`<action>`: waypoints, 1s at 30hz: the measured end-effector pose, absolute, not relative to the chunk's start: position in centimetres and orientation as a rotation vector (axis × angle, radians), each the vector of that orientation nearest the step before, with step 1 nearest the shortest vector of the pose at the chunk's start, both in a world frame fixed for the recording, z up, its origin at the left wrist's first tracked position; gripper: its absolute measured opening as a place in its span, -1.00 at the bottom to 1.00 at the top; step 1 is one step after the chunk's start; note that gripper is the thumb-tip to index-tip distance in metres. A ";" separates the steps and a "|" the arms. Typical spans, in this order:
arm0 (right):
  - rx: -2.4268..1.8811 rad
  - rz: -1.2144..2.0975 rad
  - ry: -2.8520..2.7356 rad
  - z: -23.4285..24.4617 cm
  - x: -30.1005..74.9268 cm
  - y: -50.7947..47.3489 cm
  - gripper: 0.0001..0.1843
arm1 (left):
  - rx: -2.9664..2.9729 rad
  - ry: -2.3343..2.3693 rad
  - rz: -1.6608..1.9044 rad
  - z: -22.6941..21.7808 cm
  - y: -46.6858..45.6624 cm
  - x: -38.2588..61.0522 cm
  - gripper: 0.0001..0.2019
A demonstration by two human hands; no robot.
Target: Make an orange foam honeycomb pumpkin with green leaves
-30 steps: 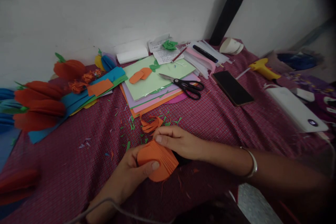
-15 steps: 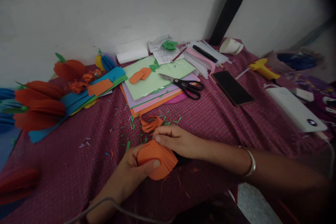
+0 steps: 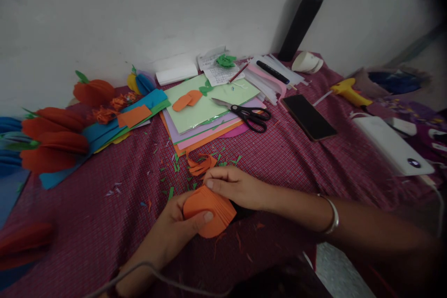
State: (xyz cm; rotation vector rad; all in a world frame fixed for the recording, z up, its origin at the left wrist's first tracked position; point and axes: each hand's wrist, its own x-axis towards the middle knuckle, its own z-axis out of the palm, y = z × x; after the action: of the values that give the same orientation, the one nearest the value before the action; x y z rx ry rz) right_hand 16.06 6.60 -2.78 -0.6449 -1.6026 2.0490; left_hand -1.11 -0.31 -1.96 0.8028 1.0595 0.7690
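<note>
A fanned stack of rounded orange paper pieces (image 3: 213, 207) is held between both hands, low in the middle of the head view. My left hand (image 3: 183, 216) grips its left side, thumb pressed across the front sheet. At the upper edge, my right hand (image 3: 240, 187) pinches the sheets between thumb and bent fingers; its fingertips are partly hidden. Curled orange paper offcuts (image 3: 200, 164) lie just beyond the hands, among green paper scraps (image 3: 171, 193). Farther back, black-handled scissors (image 3: 249, 114) rest partly on a stack of coloured paper (image 3: 188, 123), with orange paper ovals (image 3: 187, 100) on top.
Orange paper pumpkins (image 3: 56, 151) and blue paper strips (image 3: 104, 135) are at the left. On the right are a phone (image 3: 309, 117), a yellow glue gun (image 3: 351, 92) and a white power bank (image 3: 391, 144). A grey cable (image 3: 139, 266) crosses near my left forearm.
Both hands keep the same hold on the orange paper stack. The view has shifted very slightly; nothing else has visibly moved.
</note>
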 end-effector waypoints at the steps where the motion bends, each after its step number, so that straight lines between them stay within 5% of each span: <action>1: -0.647 2.051 -1.602 -2.8 16.1 6.6 -0.62 | 0.802 1.059 0.767 -1.9 -0.3 -1.1 -0.75; 30: -0.726 1.992 -1.609 -2.5 15.9 6.4 -0.87 | 0.871 1.109 0.722 -1.3 -0.2 -1.0 -0.74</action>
State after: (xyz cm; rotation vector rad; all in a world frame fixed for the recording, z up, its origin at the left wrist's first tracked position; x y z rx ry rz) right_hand 15.92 6.44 -2.51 -0.7261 -1.6091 1.9918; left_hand -1.03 -0.23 -1.29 0.8706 1.1095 0.7215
